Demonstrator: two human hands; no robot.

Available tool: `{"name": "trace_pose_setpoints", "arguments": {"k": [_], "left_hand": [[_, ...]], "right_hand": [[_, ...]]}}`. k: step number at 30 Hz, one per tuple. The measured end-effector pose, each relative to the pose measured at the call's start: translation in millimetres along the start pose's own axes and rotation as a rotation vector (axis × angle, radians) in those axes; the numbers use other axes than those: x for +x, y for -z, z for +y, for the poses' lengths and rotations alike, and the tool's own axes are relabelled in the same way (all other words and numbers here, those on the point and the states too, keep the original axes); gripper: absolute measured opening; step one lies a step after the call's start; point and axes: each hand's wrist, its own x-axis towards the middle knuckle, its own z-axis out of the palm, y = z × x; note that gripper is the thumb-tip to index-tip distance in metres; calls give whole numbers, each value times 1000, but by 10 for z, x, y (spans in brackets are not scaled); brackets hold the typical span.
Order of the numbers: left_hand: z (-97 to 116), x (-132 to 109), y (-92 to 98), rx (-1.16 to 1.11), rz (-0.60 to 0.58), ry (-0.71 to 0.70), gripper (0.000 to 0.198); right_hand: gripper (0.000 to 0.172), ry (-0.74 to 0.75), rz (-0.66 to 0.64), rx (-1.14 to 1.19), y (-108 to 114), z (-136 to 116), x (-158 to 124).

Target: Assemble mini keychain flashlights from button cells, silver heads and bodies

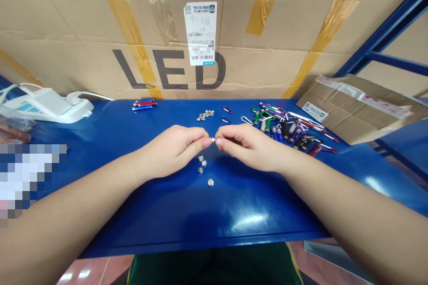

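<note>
So, both hands meet over the middle of a blue table [234, 225], and a small silver metal piece [214, 140] sits between them. The left hand [172, 151] is closed to a pinch, its fingertips [204, 142] on one end of the piece, while the right hand [252, 144] pinches the other end in the same way. The piece is so small that the fingers hide most of it, and its exact shape is hard to tell. It looks light, hard and stiff, and its smooth metal is likely to be slippery, so it seems best held by its ends or rim with the pads of the fingertips. Just below the hands lie a few loose metal bits [201, 164], with another [210, 182] slightly apart. Beyond them are a small heap of silver discs [205, 115] and some metal clips [226, 114]. Further right is a jumbled pile of colored mini flashlights [284, 129], and further left lie a few red and blue tubes [143, 104]. A white plastic device [47, 106] sits at the far left, and a flattened cardboard sheet [354, 109] overhangs the far right corner, in front of a large taped cardboard box [167, 69].
</note>
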Motion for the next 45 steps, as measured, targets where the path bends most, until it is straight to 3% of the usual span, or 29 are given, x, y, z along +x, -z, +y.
{"name": "trace_pose_setpoints", "arguments": {"k": [7,13,15,18,21,24,27,30,33,36,39,42,45], "left_hand": [[77,26,57,-356,-163,212,41],[17,17,38,-922,-385,579,51],[4,20,40,-991,-426,621,53],[0,28,48,-912,-357,523,49],[7,24,51,-587,-212,322,44],[15,10,40,-219,-88,143,38],[14,3,17,-47,-52,43,34],[10,11,-5,-50,-74,49,37],[8,25,-18,-189,-90,146,42],[8,36,-25,-488,-166,323,48],[13,39,-17,-809,-231,498,52],[20,38,13,-954,-297,575,53],[17,36,33,-996,-365,586,54]], "right_hand": [[31,192,-18,-253,29,-55,-27],[29,354,-14,-662,30,-80,-71],[30,381,2,-740,33,-81,-71],[26,279,44,-586,25,-85,-52],[22,41,47,-213,5,-80,-29],[25,-199,-25,152,-2,-59,-15],[28,-286,-109,340,12,-41,-12],[23,-215,-39,191,25,-39,-24],[17,-20,61,-130,25,-35,-40],[21,198,81,-418,24,-24,-55],[28,308,96,-627,29,-31,-69],[31,357,106,-734,36,-53,-78],[31,368,129,-697,36,-52,-73]]}}
